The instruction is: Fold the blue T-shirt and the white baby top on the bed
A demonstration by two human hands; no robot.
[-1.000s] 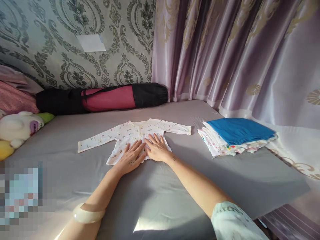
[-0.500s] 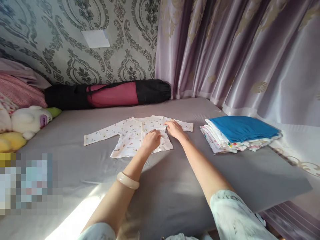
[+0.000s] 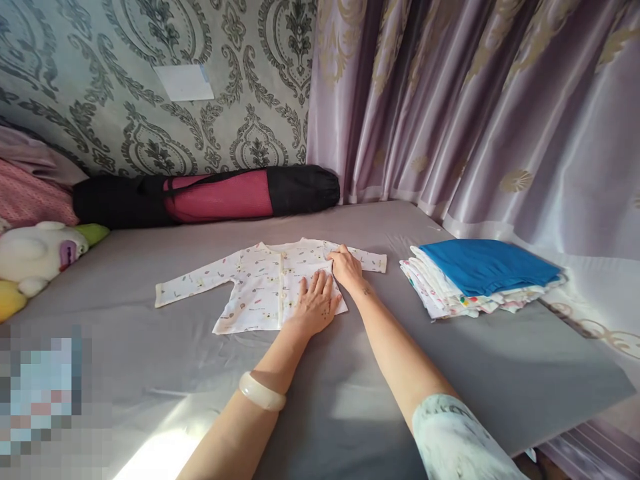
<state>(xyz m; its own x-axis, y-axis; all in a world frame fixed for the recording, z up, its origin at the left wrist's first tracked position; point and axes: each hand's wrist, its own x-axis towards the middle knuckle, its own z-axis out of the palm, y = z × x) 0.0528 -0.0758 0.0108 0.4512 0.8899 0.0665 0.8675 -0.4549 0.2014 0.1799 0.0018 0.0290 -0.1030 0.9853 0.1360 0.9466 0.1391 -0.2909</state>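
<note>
- The white long-sleeved shirt [image 3: 255,287], dotted with small prints, lies spread out on the grey bed sheet [image 3: 380,393], between the plush toy and the clothes pile.
- The left hand [image 3: 316,305] lies flat on the lower front of the shirt, right of its button strip, palm down with fingers spread.
- A pale bangle [image 3: 263,392] circles the left forearm.
- The right hand [image 3: 346,268] is curled, its fingertips touching the shirt where the sleeve meets the body; whether they pinch cloth I cannot tell.
- A pile of folded clothes [image 3: 485,273], blue on top, sits to the right of the shirt, apart from it.
- A black and dark pink long bag [image 3: 220,195] lies behind, along the patterned wall [image 3: 233,93].
- A white plush toy [image 3: 30,252] rests at the left.
</note>
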